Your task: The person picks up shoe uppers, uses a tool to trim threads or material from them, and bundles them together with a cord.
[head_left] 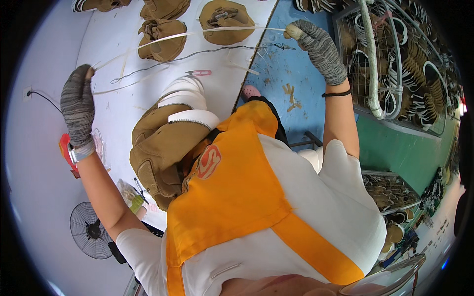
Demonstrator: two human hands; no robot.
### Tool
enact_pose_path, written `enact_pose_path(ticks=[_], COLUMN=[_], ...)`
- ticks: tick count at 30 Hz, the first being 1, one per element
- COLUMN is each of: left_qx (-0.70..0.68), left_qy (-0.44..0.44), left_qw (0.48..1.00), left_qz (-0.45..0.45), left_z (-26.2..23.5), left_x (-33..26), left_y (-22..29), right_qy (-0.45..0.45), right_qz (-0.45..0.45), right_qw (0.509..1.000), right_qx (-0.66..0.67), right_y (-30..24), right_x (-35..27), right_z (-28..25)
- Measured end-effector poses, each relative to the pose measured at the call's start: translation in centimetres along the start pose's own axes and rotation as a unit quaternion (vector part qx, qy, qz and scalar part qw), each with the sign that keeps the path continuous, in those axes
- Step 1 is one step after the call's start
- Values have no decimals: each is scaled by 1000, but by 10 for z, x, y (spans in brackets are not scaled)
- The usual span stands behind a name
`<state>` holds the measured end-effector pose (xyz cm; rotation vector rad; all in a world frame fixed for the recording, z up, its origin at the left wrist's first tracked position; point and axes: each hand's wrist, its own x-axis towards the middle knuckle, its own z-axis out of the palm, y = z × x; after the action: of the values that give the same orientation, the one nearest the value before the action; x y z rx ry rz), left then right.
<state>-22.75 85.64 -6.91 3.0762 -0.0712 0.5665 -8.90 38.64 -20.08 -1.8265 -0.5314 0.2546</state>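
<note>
A thin whitish strip (237, 28) is stretched between my raised hands, over the table. My left hand (78, 101), in a grey knitted glove with a bare fingertip, is closed at the strip's left end. On the other side my right hand (320, 52), gloved alike, pinches the right end. A stack of brown fabric pieces (165, 143) leans against my orange apron (232, 163); white bands (185, 96) with dark toothed edges top it. Beyond lie pink-handled thread snips (199, 73) and a dark, twisted cord (197, 52).
Brown cap-like pieces (227, 22) sit on the white table (111, 37). Wire racks (390, 64) packed with brown-and-white pieces stand right, over a blue and green floor (301, 69). A black fan (92, 230) is at lower left.
</note>
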Motion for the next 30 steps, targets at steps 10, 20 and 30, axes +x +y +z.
enact_pose_path(ticks=[10, 20, 30], left_qx=[-100, -320, -656], left_qy=[63, 72, 155], left_qw=[977, 903, 679], left_qz=[-176, -279, -291], left_z=[-4, -15, -15], left_x=[-18, -19, -43], left_y=[-23, 3, -59], right_qy=[-116, -94, -486], right_qz=[111, 198, 146], right_qw=[965, 975, 749], right_qx=[-210, -39, -425], right_y=[175, 241, 172], right_x=[7, -26, -44], right_z=[69, 135, 43])
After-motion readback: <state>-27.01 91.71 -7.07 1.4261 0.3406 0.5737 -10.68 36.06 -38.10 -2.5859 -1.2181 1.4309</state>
